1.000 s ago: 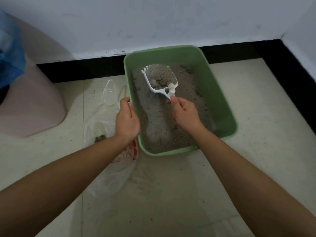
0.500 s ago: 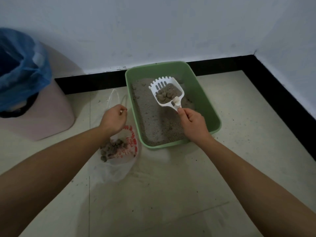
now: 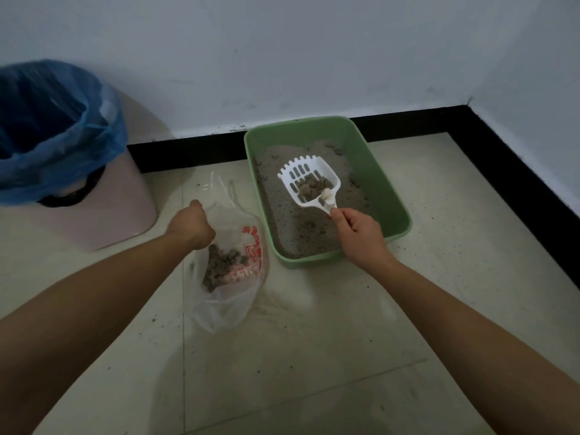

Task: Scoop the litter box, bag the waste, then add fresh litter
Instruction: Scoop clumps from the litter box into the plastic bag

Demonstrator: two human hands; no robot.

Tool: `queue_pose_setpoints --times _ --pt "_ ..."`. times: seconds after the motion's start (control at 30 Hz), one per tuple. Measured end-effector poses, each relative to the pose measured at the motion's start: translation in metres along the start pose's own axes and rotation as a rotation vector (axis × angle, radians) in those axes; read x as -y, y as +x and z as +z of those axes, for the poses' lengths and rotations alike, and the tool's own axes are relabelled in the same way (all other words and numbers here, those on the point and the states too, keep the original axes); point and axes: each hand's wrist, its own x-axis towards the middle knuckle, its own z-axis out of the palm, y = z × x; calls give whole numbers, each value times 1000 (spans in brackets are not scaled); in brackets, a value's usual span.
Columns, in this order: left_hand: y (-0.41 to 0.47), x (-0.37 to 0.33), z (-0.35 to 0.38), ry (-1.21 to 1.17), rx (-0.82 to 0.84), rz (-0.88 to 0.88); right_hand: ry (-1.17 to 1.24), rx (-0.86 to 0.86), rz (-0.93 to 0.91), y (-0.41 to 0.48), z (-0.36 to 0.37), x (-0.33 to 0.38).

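Two hands in play, and both are busy. The right hand (image 3: 361, 237) has its fingers curled round the handle of the white scoop (image 3: 309, 183). The slotted head sits just ahead of the knuckles, tilted up over the grey litter in the green litter box (image 3: 392, 189). A small heap of brown clumps (image 3: 314, 186) lies at the back of the scoop's head, close to the handle. The left hand (image 3: 191, 226) is fisted on the rim of the clear plastic bag (image 3: 232, 296), holding its mouth up. The bag sags on the tile floor between the two hands, just beside the box's near corner; whether they touch, I cannot tell. A waste pile (image 3: 221, 265) sits inside it, right by the left wrist. Farther out beyond the left hand stands a pink bin (image 3: 103, 208) with a blue liner (image 3: 62, 133).
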Motion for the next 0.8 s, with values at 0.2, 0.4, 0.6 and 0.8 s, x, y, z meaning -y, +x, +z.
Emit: queue_pose_setpoints --times 0.2,0.4,0.6,0.8 --pt "-6 -2 -4 -110 -144 68 -8 -16 -11 2 -1 5" --pt "-2 2 -11 -140 -196 45 -34 4 -23 3 3 11" --pt "2 7 -9 -152 -242 55 -23 19 14 1 6 6" --pt "9 8 -7 -213 -270 57 -10 28 15 -2 8 8"
